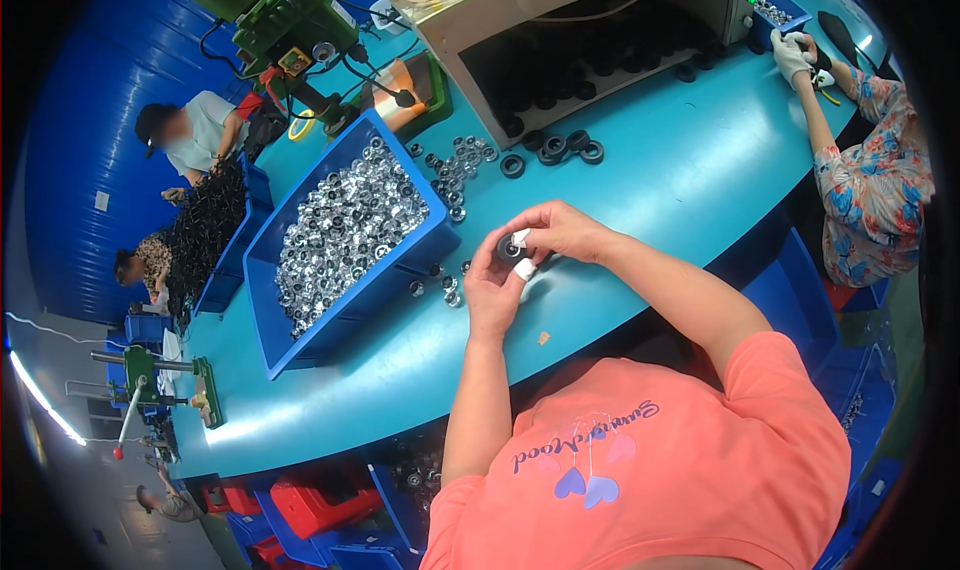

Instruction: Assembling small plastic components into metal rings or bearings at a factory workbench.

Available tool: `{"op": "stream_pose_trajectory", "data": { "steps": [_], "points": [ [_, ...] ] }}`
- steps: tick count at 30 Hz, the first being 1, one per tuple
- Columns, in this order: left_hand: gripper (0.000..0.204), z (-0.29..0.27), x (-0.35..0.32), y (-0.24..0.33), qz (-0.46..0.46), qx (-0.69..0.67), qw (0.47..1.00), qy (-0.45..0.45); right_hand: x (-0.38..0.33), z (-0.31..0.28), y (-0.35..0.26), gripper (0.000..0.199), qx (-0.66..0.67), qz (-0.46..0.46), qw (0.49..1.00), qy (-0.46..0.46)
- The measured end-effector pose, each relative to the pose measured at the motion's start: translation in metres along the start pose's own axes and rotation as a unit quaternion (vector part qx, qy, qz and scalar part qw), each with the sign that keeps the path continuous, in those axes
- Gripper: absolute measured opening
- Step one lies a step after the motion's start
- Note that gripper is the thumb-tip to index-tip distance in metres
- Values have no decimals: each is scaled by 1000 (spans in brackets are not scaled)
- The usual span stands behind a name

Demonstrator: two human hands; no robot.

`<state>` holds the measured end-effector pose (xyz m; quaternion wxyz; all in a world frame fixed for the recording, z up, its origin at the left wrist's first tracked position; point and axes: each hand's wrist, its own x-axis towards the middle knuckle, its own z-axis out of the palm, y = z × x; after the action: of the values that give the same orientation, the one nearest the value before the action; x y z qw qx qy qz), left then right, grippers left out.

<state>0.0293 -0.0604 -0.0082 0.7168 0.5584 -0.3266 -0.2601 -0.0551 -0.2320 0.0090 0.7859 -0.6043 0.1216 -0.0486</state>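
Observation:
Between both hands, above the turquoise table, I hold a small black ring with something paler at its centre. My left hand is closed around its near left side. My right hand grips it from the right. White wrapping covers both thumb tips, and my fingers hide part of the ring. Close to my left hand lie a few small shiny metal parts with dark centres. Beyond my hands rests a cluster of loose black rings.
A blue bin full of shiny round parts stands at left. Behind are a green bench machine and an open-fronted box holding black rings. A gloved co-worker works at right; others sit far left beside a bin of black pieces.

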Motion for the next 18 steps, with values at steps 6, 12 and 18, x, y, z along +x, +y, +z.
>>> {"op": "stream_pose_trajectory", "data": {
  "steps": [6,12,18],
  "points": [
    [34,-9,2,-6,-19,-2,999,38,1,3,3,30,-4,2,1000,-6],
    [30,-5,0,-9,-42,90,991,85,5,9,10,25,-64,-6,998,29],
    [49,-1,1,0,-8,0,1000,19,7,4,14,26,39,22,999,27]
  ]
}}
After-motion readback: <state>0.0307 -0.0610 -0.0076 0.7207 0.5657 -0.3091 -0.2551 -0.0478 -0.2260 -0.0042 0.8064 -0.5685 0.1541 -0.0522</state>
